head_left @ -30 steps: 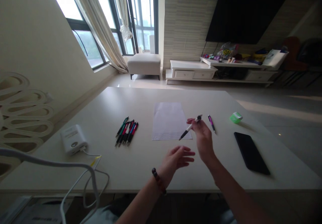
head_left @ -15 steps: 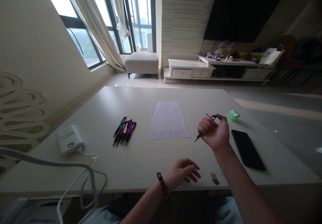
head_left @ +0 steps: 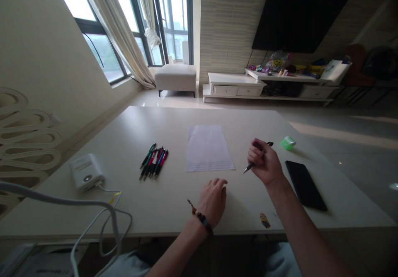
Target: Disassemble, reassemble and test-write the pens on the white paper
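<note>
A black pen is gripped in my right hand, its tip pointing down and left beside the paper's lower right corner. My left hand, with a beaded bracelet at the wrist, is just below the sheet of paper. Its fingers are loosely bent and nothing shows in them. The white sheet lies flat, with rows of small marks along its near edge. To its left a bunch of pens in several colours rests on the table.
On the white table a black phone and a small green box lie to the right. A minion sticker is near the front edge. At left sits a white power bank with a looping cable.
My left hand has moved up and left toward the paper, turning back-up. My right hand has shifted slightly right with the pen, and its thumb has come down from the pen's rear end.
</note>
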Demonstrator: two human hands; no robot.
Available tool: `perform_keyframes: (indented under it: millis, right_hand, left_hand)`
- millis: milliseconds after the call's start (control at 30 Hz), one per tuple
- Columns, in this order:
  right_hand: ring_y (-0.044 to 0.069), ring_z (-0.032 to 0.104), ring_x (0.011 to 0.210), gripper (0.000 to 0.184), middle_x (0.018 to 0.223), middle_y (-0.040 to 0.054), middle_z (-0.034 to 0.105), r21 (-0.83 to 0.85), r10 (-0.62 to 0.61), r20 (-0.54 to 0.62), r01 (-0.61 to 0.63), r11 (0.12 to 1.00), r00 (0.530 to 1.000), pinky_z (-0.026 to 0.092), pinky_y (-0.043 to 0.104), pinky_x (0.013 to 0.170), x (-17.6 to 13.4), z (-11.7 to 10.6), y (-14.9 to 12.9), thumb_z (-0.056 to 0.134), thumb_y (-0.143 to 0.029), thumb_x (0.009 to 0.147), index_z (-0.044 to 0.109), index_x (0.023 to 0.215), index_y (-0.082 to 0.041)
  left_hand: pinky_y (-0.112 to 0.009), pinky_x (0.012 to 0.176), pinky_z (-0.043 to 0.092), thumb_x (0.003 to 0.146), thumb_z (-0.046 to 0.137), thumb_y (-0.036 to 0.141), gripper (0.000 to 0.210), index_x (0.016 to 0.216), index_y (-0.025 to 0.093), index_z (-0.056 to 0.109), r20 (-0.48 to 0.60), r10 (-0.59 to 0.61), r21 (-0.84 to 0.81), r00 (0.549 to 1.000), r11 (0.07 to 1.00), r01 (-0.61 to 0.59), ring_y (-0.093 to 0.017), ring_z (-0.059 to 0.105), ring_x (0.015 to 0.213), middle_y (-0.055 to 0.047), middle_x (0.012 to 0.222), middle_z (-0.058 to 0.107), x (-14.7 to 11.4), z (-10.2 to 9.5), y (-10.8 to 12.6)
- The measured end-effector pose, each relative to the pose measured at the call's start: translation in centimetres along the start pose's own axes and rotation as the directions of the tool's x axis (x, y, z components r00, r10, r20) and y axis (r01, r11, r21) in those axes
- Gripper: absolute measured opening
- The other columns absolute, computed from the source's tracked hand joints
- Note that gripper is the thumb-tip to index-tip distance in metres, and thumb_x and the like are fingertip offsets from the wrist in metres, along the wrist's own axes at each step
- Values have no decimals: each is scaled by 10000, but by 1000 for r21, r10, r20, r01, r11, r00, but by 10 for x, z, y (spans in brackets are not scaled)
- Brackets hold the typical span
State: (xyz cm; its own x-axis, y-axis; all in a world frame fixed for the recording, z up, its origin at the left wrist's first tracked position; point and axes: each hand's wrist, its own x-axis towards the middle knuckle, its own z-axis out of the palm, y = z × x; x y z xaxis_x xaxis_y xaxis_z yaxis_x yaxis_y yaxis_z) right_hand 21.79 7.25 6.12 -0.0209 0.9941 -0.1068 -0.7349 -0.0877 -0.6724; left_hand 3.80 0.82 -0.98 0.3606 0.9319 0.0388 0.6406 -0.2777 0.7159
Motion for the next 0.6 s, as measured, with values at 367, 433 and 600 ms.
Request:
perform_keyframes:
  millis: [367,433,600]
  right_hand:
    - [94,461,363,278,441,-39,506,-807,-221,-67,78,586,973,317,188,351,24,-40,34,597,-435,730,558,685,-164]
    - [99,473,375,231,467,-36,518,-816,-200,-75,55,576,977,322,184,344,28,-48,37,550,-392,751,560,712,-165]
    - [97,452,389,291,465,-13,506,-866,-133,-79,-2,500,988,320,190,350,33,-61,55,524,-406,746,568,620,-148]
  left_hand:
    - [-589,1064,177,884,402,370,561,1403,176,316,85,-78,537,993,843,20,-322,183,1373,-110,1487,283,10,5,-31]
    - [-576,1067,180,878,421,358,532,1375,176,370,77,-80,553,994,833,24,-326,245,1347,-124,1454,344,8,2,-27]
    - [-539,1065,220,893,402,338,491,1361,190,402,17,-68,573,998,819,46,-312,330,1301,-131,1396,421,3,1,-19]
